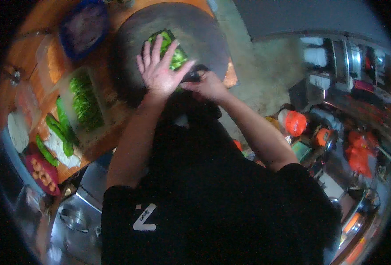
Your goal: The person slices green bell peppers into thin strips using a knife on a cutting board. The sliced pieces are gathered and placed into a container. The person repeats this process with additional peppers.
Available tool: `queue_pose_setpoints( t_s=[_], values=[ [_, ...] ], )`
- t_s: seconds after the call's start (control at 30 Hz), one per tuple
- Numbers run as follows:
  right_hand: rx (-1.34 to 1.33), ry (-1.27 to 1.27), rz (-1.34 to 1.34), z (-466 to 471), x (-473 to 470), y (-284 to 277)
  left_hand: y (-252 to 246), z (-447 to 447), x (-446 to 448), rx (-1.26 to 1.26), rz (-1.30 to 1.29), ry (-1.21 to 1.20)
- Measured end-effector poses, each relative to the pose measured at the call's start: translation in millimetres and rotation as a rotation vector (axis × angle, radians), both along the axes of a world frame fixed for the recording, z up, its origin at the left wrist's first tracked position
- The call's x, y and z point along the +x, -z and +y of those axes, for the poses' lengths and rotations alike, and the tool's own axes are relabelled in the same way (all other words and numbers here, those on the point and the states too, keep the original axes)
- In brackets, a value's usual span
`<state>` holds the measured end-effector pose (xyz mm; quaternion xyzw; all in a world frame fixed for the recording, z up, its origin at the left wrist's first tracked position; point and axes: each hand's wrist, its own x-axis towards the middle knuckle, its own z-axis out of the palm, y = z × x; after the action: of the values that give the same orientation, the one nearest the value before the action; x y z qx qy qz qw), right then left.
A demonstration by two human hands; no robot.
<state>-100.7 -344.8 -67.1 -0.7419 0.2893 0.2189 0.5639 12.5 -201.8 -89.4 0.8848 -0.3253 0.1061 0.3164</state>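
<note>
My right hand (210,84) grips the dark handle of a broad-bladed knife (183,54), which looks like a cleaver. Chopped green vegetable (178,61) lies over its dark blade. My left hand (159,66) is spread with fingers apart over the greens and the blade, hiding part of both. Whether its palm presses on them is not clear. Beneath is a large round chopping block (202,36). To its left, a shallow clear tray (97,86) holds a heap of shredded greens (84,102).
Long green peppers (59,132) lie on white paper or cloth (71,159). A red basket (31,162) holds several eggs. White plates (18,132) stand by the rim. A blue basket (105,25) sits at upper left. Orange bags (295,123) and a shelf unit (348,63) are at right.
</note>
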Motion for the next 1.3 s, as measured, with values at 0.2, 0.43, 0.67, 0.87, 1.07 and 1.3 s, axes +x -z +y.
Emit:
queue_pose_setpoints(
  t_s=[0.2, 0.43, 0.67, 0.87, 1.07, 1.3],
  values=[
    [0.109, 0.044, -0.034, 22, 18, -23, -2, -3, 8, -0.254, -0.136, -0.086],
    [0.021, -0.269, -0.041, 84, 58, -58, -34, 83, 25, -0.218, -0.24, -0.229],
    [0.111, -0.368, -0.189, 164, 88, -43, -26, 218, 81, -0.098, 0.096, -0.422],
    [-0.216, -0.171, -0.138, 76, 52, -65, -26, 272, 61, 0.561, -0.052, 0.006],
    [-1.108, -0.606, -0.242, -18, 78, -68, -33, 231, 21, 0.165, -0.04, 0.072],
    [-1.149, -0.984, -0.569, -28, 54, -51, -2, 116, 43, -0.001, 0.148, 0.055]
  ],
)
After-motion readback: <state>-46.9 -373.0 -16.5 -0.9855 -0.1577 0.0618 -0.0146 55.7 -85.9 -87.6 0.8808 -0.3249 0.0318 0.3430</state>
